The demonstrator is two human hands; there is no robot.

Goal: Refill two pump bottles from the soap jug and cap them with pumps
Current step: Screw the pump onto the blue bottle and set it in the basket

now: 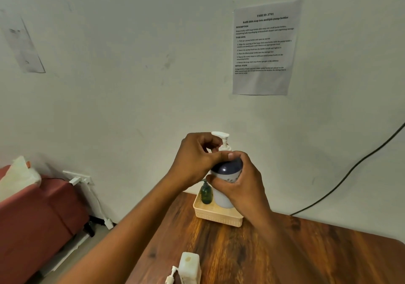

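Nearest the camera, one pale soap jug (190, 267) is standing at the bench's (306, 250) near edge, with a loose white pump (171, 276) lying just beside it toward the left edge. Bare wood is stretching open across the middle and right of the bench. At the far edge, against the wall, one cream basket (215, 215) is holding one small green pump bottle (206, 192). Above it both hands are meeting: the right hand (243, 185) is wrapping around one white and dark-blue bottle (226, 169), held over the basket, while the left hand (197, 158) is pinching the collar of its white pump head (222, 138). A dark cable (350, 169) is trailing down the wall on the right; a printed sheet (265, 49) is hanging above.
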